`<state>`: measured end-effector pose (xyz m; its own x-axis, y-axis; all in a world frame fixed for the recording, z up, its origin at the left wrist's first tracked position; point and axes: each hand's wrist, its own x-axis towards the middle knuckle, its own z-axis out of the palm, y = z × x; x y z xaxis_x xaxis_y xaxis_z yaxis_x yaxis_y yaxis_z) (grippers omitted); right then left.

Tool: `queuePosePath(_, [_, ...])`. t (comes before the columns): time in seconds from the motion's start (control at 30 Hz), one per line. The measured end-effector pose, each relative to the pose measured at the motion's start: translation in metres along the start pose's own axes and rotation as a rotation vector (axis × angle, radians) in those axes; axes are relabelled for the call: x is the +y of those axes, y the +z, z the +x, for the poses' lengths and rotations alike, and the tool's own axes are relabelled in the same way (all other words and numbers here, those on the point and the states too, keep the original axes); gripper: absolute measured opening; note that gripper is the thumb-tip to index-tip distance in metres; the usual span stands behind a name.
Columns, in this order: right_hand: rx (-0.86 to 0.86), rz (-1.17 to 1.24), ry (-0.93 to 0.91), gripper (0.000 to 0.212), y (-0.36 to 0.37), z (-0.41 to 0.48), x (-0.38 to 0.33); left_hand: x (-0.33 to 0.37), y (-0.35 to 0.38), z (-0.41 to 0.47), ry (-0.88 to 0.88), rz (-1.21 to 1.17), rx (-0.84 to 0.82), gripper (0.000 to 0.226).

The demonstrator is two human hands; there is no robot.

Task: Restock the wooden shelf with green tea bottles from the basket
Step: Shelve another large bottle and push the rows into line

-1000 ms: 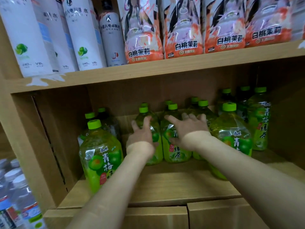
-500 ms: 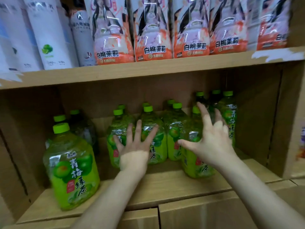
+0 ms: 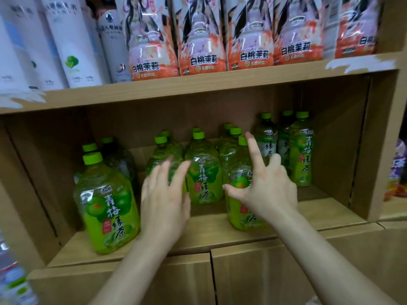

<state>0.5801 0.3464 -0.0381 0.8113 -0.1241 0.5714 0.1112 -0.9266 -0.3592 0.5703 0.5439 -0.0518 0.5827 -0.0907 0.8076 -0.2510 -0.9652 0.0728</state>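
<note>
Several green tea bottles with green caps stand on the wooden shelf [image 3: 220, 232]. One large bottle [image 3: 108, 208] is at the front left. A middle bottle [image 3: 203, 170] stands between my two hands. My left hand [image 3: 164, 194] hovers with fingers spread in front of a bottle behind it, holding nothing. My right hand [image 3: 267, 183] is spread, index finger raised, in front of a front bottle [image 3: 239, 194]. More bottles [image 3: 301, 150] stand at the right rear. The basket is out of view.
The upper board [image 3: 198, 86] carries white bottles [image 3: 72, 40] at left and orange-labelled peach jasmine bottles [image 3: 202, 40] to the right. Cabinet doors [image 3: 264, 278] sit below the shelf. Blurred bottles [image 3: 13, 280] show at the lower left, and colourful packets [image 3: 396, 172] at the far right.
Both hands have drawn back from the middle bottles and opened their fingers. The view has swung right, so the bottles shifted left in frame.
</note>
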Motion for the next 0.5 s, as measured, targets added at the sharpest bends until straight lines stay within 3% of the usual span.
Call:
queuePosePath(0.1, [-0.011, 0.000, -0.029, 0.116, 0.003, -0.005, -0.013, -0.030, -0.031, -0.031, -0.155, 0.015, 0.222, 0.078])
queuePosePath(0.2, [-0.006, 0.012, -0.048, 0.116, 0.006, -0.008, -0.025, -0.069, -0.048, -0.044, -0.352, 0.055, 0.307, 0.095])
queuePosePath(0.33, [-0.006, 0.020, -0.044, 0.117, 0.011, -0.011, -0.038, -0.095, -0.040, -0.046, -0.435, -0.117, 0.225, 0.116])
queuePosePath(0.4, [-0.007, 0.020, -0.045, 0.116, 0.012, -0.013, -0.043, -0.094, -0.033, -0.043, -0.525, -0.300, 0.190, 0.119])
queuePosePath(0.5, [-0.001, 0.025, -0.034, 0.116, 0.013, -0.013, -0.047, -0.097, -0.024, -0.040, -0.588, -0.392, 0.181, 0.119])
